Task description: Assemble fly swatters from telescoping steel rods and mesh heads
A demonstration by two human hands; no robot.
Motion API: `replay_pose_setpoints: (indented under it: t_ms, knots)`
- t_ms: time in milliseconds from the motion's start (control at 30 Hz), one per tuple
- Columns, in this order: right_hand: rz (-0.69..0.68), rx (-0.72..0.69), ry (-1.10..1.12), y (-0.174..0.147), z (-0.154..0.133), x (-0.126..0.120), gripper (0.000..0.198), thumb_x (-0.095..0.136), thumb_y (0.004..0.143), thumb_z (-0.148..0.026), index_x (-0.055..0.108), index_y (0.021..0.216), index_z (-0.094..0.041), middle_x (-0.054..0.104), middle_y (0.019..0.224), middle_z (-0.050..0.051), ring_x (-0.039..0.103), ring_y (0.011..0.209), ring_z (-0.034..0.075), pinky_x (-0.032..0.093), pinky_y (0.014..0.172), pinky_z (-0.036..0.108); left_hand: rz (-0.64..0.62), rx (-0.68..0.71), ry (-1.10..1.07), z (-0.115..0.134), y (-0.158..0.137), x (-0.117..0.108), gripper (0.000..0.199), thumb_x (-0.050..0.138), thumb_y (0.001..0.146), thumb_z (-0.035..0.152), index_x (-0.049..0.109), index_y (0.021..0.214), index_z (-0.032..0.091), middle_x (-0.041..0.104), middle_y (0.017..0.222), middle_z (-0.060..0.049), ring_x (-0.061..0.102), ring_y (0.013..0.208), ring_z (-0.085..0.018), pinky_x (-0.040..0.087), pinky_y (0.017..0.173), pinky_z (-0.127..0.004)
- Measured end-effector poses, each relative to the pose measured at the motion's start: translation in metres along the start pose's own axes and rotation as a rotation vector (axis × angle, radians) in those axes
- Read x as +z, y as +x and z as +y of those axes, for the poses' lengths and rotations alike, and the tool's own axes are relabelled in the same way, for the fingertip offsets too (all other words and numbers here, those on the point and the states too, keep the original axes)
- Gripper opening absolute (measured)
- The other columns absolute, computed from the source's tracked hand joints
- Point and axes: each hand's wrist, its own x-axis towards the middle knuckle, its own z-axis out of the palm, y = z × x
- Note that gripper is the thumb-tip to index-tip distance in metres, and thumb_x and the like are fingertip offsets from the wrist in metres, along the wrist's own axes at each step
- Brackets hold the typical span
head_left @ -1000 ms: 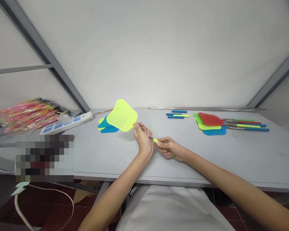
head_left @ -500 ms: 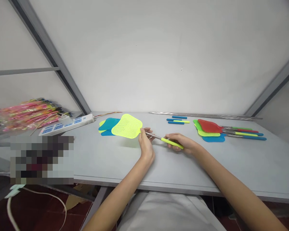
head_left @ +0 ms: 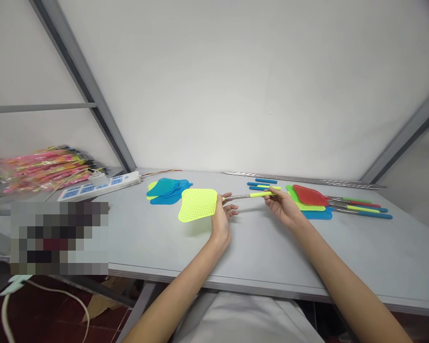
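A yellow fly swatter (head_left: 198, 205) with a metal rod and yellow grip is held above the table between both hands. My left hand (head_left: 223, 215) pinches it where the perforated head meets the rod, some fingers extended. My right hand (head_left: 282, 206) is closed on the far end of the yellow grip. To the left behind lie loose blue and yellow swatter heads (head_left: 169, 190). Behind my right hand are several blue and yellow handle grips (head_left: 266, 181). On the right, several assembled swatters (head_left: 309, 196) in red, green, yellow and blue lie stacked, their rods pointing right.
Thin metal rods (head_left: 307, 180) lie along the wall at the back of the grey table (head_left: 157, 247). At the left are a white power strip (head_left: 100, 186) and plastic-wrapped colourful items (head_left: 39, 169). A blurred-out patch covers the left front.
The swatter has swung nearly level: its grip end has risen with my right hand, and its head has dropped and moved slightly right. The camera view has shifted a little.
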Motion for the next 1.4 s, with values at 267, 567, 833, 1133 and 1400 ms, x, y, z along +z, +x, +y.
replay_pose_setpoints:
  t_ms: [267,567,833,1133,1400]
  knots:
    - [0.155,-0.178,0.098,0.006,-0.002,-0.003,0.009,0.059,0.069,-0.019,0.057,0.064,-0.012,0.051,0.053,-0.002,0.048,0.043,0.004,0.046,0.04,0.012,-0.071,-0.056,-0.023,0.0,-0.002,-0.001,0.032,0.041,0.077,0.04,0.055,0.09,0.015,0.053,0.103,-0.008,0.054,0.055,-0.009,0.043,0.048,-0.021]
    - [0.327,-0.31,0.188,0.01,-0.014,-0.015,0.019,0.044,0.079,-0.021,0.052,0.064,-0.013,0.05,0.052,-0.002,0.039,0.035,0.002,0.035,0.031,0.014,-0.079,-0.081,0.03,-0.001,-0.004,-0.001,0.034,0.049,0.071,0.042,0.055,0.091,0.014,0.057,0.088,-0.006,0.055,0.06,-0.013,0.043,0.048,-0.022]
    - [0.513,-0.394,0.319,0.011,-0.034,-0.04,0.031,0.024,0.084,-0.029,0.041,0.062,-0.018,0.041,0.044,-0.007,0.025,0.025,0.002,0.021,0.023,0.015,-0.182,-0.058,0.086,-0.003,0.0,-0.004,0.028,0.05,0.071,0.035,0.06,0.084,0.012,0.059,0.09,-0.007,0.054,0.076,-0.016,0.042,0.051,-0.019]
    - [0.32,-0.363,0.492,0.01,-0.051,-0.055,0.03,0.021,0.083,-0.023,0.034,0.056,-0.018,0.036,0.041,-0.007,0.038,0.033,0.005,0.036,0.033,0.017,-0.563,-0.471,0.104,-0.006,-0.016,-0.001,0.033,0.062,0.067,0.027,0.058,0.097,0.014,0.058,0.104,-0.011,0.055,0.092,-0.021,0.042,0.081,-0.032]
    - [0.194,-0.346,0.583,0.014,-0.048,-0.059,0.031,0.028,0.077,-0.024,0.016,0.048,-0.019,0.014,0.035,-0.01,0.015,0.026,0.005,0.015,0.024,0.018,-0.349,-0.492,0.008,-0.021,-0.034,0.006,0.033,0.066,0.063,0.021,0.057,0.094,0.014,0.06,0.098,-0.012,0.057,0.087,-0.024,0.044,0.08,-0.04]
